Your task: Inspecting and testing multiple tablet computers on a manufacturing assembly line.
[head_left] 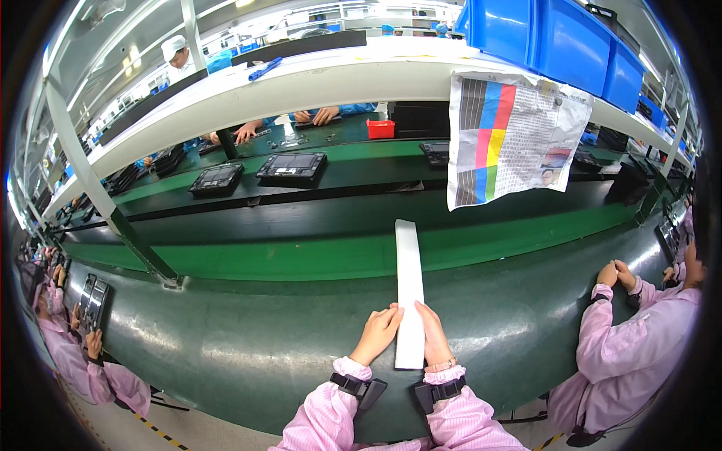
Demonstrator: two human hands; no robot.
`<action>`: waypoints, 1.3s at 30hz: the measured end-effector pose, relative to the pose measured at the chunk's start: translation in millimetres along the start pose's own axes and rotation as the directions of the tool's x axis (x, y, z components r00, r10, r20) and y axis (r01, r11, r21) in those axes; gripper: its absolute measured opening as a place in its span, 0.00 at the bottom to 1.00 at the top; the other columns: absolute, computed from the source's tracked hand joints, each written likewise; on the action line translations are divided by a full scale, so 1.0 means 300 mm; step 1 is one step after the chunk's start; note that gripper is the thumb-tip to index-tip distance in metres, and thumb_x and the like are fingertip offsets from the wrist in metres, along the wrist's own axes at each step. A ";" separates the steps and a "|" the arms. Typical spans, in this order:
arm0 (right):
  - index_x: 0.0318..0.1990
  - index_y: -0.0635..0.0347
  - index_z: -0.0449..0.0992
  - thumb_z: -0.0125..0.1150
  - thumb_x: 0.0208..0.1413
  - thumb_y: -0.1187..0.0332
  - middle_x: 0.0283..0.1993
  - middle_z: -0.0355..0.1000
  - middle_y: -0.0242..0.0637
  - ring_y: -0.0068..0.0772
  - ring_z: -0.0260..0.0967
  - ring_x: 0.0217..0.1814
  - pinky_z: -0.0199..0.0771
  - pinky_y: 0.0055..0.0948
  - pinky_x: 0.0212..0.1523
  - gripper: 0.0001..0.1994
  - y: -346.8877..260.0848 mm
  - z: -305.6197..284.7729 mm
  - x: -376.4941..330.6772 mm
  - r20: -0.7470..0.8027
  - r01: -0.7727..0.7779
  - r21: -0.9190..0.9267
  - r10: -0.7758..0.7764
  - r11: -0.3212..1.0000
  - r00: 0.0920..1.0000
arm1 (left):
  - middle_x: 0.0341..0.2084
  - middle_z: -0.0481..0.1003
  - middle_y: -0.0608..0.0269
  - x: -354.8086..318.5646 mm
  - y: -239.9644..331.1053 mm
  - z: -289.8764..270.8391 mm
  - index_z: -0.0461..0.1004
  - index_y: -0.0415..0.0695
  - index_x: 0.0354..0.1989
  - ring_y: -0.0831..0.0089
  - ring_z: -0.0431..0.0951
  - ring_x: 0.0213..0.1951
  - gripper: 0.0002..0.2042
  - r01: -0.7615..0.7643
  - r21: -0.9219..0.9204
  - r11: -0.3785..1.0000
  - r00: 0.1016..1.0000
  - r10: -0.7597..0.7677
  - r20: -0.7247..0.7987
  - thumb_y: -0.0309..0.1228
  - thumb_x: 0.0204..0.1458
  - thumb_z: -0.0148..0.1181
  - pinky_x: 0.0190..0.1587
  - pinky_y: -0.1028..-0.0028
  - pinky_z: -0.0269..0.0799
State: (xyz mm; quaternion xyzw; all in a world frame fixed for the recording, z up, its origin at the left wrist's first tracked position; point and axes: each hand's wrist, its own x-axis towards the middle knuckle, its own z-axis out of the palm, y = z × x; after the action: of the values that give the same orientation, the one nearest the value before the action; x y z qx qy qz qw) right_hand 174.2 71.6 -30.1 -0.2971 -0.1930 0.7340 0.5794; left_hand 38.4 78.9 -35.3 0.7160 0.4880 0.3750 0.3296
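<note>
Between my two hands is a long, narrow white strip (pixel 408 263), flat-faced like a bar or a folded piece of card; its exact kind I cannot make out. It points away from me over the green workbench (pixel 263 331), its far end near the conveyor. My left hand (pixel 377 332) grips its left edge, with the thumb lying against it. On the right edge my right hand (pixel 433 334) is closed, its fingers partly hidden behind the strip. Both wrists wear black bands over pink sleeves.
Beyond the bench runs a green conveyor belt (pixel 248 261). Black flat devices (pixel 292 167) lie on the far line. A printed sheet (pixel 519 139) hangs from the white shelf (pixel 316 79), which carries blue bins (pixel 575 45). Co-workers in pink sit at both sides; a metal post (pixel 113 203) stands left.
</note>
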 end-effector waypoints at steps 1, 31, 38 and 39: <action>0.49 0.74 0.64 0.44 0.62 0.64 0.46 0.70 0.50 0.38 0.70 0.47 0.71 0.32 0.50 0.18 0.000 -0.001 0.000 0.072 0.048 0.032 -0.050 0.998 0.996 | 0.32 0.75 0.53 0.001 0.000 0.001 0.73 0.37 0.38 0.58 0.73 0.34 0.16 -0.005 -0.001 1.000 1.000 0.005 -0.005 0.38 0.60 0.43 0.40 0.68 0.62; 0.51 0.72 0.63 0.43 0.62 0.65 0.46 0.71 0.50 0.36 0.71 0.46 0.73 0.29 0.47 0.17 0.000 0.008 0.000 0.076 0.046 0.049 -0.050 0.998 0.996 | 0.29 0.74 0.54 0.001 -0.012 0.006 0.73 0.38 0.38 0.59 0.73 0.33 0.14 -0.042 -0.010 0.999 0.999 0.041 -0.025 0.36 0.59 0.45 0.39 0.68 0.61; 0.51 0.71 0.63 0.44 0.61 0.65 0.46 0.71 0.50 0.36 0.71 0.46 0.73 0.29 0.46 0.17 -0.001 0.005 -0.002 0.008 -0.006 0.022 0.006 1.000 1.000 | 0.25 0.74 0.56 0.000 -0.017 0.012 0.74 0.39 0.37 0.61 0.72 0.30 0.13 -0.118 -0.014 0.993 0.986 0.116 -0.117 0.35 0.58 0.45 0.37 0.68 0.60; 0.51 0.71 0.63 0.44 0.61 0.65 0.46 0.71 0.50 0.36 0.71 0.46 0.73 0.29 0.46 0.17 -0.002 0.005 -0.001 0.006 -0.007 0.019 0.007 1.000 1.000 | 0.25 0.74 0.56 0.001 -0.018 0.013 0.74 0.39 0.37 0.61 0.72 0.30 0.13 -0.088 -0.009 0.996 0.994 0.087 -0.063 0.35 0.58 0.45 0.37 0.68 0.60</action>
State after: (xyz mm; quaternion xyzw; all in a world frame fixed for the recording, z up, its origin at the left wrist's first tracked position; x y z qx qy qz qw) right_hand 173.6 71.4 -28.5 -0.2898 -0.1867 0.7389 0.5789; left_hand 39.3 80.3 -41.6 0.7225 0.4640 0.4144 0.3015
